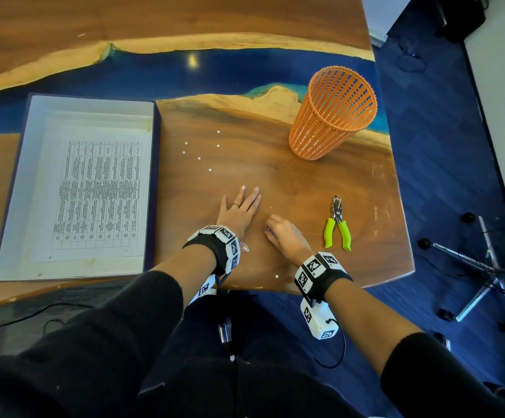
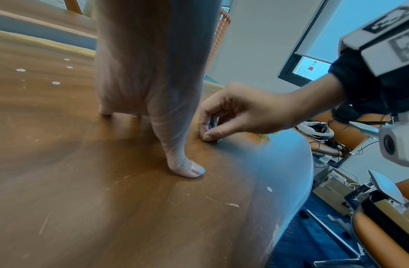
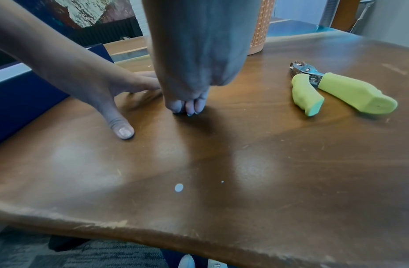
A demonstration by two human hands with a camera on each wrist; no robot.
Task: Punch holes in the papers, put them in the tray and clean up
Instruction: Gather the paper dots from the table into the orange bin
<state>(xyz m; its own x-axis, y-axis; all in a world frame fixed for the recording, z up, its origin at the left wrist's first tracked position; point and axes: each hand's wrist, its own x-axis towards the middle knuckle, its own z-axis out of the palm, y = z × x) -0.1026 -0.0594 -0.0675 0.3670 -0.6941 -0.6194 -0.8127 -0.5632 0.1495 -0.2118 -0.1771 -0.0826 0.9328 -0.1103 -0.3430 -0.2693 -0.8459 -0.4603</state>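
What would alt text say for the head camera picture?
Two hands on a wooden table: left hand flat, right hand pinching at the surface. Papers lie in a tray; paper dots, orange basket, green punch nearby.

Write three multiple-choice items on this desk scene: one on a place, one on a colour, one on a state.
1. Where do the printed papers lie?
A. In the white-lined tray
B. In the basket
C. Under the punch

2. What colour are the hole punch handles?
A. Red
B. Lime green
C. Black

3. How is the left hand?
A. Gripping the punch
B. Lifting the tray
C. Flat on the wooden table

Answers: 1 A, the sheet sits inside the tray. 2 B, both grips are lime green. 3 C, its fingers lie spread on the wood, while the right hand pinches at the surface.
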